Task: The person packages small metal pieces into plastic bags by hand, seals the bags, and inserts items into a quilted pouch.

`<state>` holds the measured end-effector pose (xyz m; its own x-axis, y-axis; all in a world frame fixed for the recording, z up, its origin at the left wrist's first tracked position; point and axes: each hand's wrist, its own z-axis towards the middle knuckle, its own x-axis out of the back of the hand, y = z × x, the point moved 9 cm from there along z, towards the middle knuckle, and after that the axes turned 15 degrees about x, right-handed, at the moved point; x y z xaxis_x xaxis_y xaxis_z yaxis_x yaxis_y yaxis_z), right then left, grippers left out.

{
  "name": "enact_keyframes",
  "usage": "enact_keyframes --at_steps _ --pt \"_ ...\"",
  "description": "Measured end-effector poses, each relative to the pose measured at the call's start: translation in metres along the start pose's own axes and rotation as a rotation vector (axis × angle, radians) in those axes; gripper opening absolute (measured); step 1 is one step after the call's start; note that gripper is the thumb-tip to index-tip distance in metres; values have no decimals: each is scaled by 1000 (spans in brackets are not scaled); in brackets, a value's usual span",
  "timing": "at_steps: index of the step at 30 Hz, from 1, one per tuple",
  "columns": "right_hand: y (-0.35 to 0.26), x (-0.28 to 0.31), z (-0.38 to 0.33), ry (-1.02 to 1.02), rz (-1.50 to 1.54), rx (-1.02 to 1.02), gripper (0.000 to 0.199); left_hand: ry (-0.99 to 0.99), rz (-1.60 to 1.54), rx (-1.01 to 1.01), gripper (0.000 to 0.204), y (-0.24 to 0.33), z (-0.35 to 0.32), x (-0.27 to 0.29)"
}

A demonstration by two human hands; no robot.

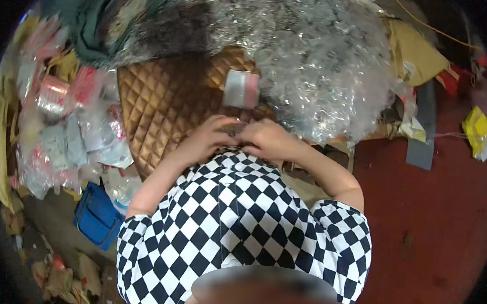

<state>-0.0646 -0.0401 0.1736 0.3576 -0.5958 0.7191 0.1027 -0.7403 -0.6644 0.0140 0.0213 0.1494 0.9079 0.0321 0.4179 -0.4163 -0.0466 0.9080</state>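
Close in front of my checkered shirt, my left hand [210,134] and my right hand [269,139] are drawn together, nearly touching. Both have curled fingers with the tips pressed inward. Whatever lies between the fingertips is small and dark, and I cannot make it out. Just beyond the hands, a flat whitish packet [235,90] with a pink right edge lies on a brown quilted mat [157,105].
A big heap of shiny clear plastic packets [327,62] covers the far side and right. Bagged goods [74,136] pile up at the left, above a blue plastic stool or crate [99,215]. Dark green cloth [89,36] lies far left; the floor [423,230] at right is red.
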Motion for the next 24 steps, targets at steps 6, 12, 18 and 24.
enact_keyframes --at_steps 6,12,18,24 --pt "29 97 -45 597 -240 -36 11 394 -74 80 33 -8 58 48" --pt "101 209 -186 950 -23 -337 18 264 325 249 59 -62 89 -29" --pt "307 165 -371 1062 -167 -739 15 172 626 260 36 -107 132 -83" --pt "272 236 -300 1247 -548 -668 23 139 493 347 16 -148 110 -74"
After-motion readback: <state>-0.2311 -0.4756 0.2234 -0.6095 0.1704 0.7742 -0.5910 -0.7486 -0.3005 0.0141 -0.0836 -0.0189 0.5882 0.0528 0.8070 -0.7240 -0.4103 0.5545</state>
